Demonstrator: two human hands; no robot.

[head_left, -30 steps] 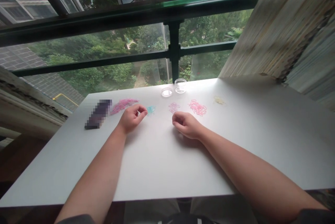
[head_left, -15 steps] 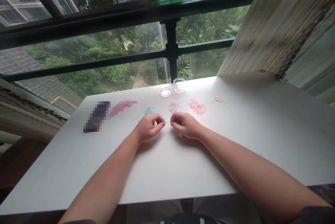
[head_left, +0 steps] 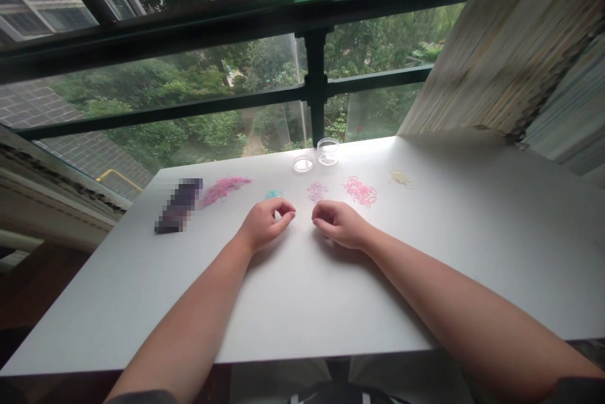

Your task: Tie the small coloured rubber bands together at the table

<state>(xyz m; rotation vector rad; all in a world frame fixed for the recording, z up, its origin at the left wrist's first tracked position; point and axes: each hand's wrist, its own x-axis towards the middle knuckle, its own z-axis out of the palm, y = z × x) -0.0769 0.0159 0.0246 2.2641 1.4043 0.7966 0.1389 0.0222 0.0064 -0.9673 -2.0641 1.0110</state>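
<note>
Above the middle of the white table (head_left: 274, 316), my left hand (head_left: 267, 222) has its thumb and forefinger closed in a pinch. Opposite it, my right hand (head_left: 339, 224) is curled the same way, fingertips together. A gap separates the two hands, and whatever either pinch holds is too small to make out. Just behind my left hand lies a teal pile of small elastic bands (head_left: 274, 193), partly covered by it. Lilac elastic bands (head_left: 317, 191) lie behind the gap, and a pink pile of elastic bands (head_left: 360, 191) sits beyond my right hand.
Farther left are a mixed pink-purple heap of bands (head_left: 227, 190) and a pixelated dark object (head_left: 179, 205). Pale yellow bands (head_left: 401, 178) lie to the right. A clear round container (head_left: 328, 152) and a shallow clear dish (head_left: 303, 165) stand at the window-side edge.
My hands have moved a little farther apart. The thin pale strand seen between the fingertips earlier no longer shows clearly. The whole view has shifted slightly.
</note>
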